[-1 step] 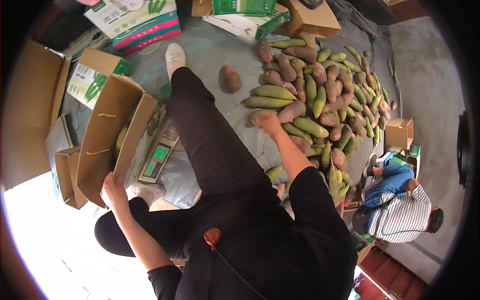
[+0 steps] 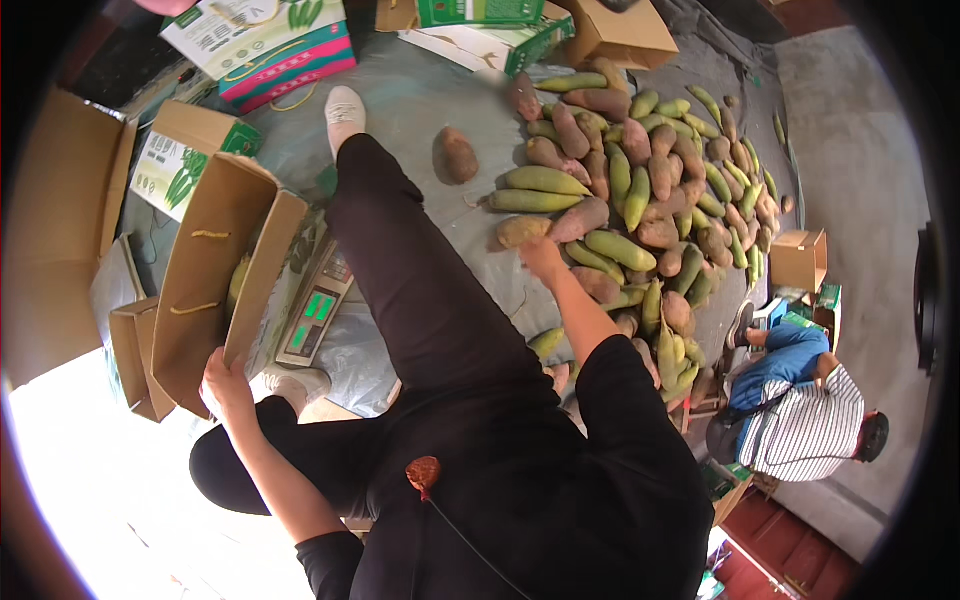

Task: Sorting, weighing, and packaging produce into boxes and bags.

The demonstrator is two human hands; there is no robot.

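My left hand (image 2: 229,384) is closed on the near edge of an open cardboard box (image 2: 216,262) with yellow cord handles. One green elongated vegetable (image 2: 238,280) shows partly inside it. Beside the box is a digital scale (image 2: 318,303) with a lit green display. My right hand (image 2: 543,262) reaches to the left edge of the pile, its fingers curled against the near right end of a yellow-brown root vegetable (image 2: 522,232); the fingertips are partly hidden. Around it lie long green radishes (image 2: 542,180) and a pinkish-brown root (image 2: 580,219).
A large heap of green radishes and brown roots (image 2: 662,180) spreads right on the grey sheet. A single brown root (image 2: 457,156) lies apart from it. Printed cartons (image 2: 290,65) stand at the far side. A person in a striped shirt (image 2: 805,430) sits at the right.
My right hand has drawn slightly nearer to me and right, baring more of the yellow-brown root. My left hand stays on the box edge.
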